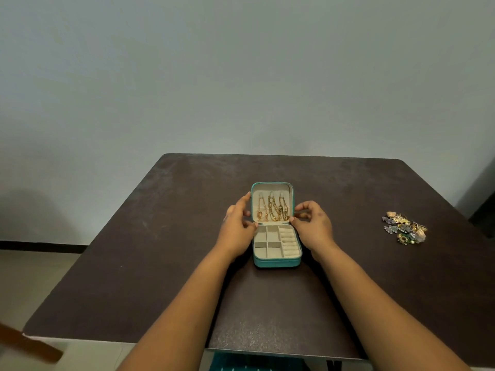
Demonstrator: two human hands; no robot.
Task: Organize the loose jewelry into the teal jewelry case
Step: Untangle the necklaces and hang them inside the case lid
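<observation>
Both hands, left hand and right hand, hold the teal jewelry case lid upright with curled fingers, exposing compartments; the loose jewelry waits far right on the bench.

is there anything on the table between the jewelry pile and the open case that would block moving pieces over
Nothing visible does. The loose jewelry pile lies far to the right of the teal case, with only bare table between. The right hand rests by the case's right side, nearest the pile; the lid is open and the tray compartments look empty.

My dark brown tabletop (scuffed, worn pale toward the far edge) meets a plain grey-blue wall; pale floor lies left.
</observation>
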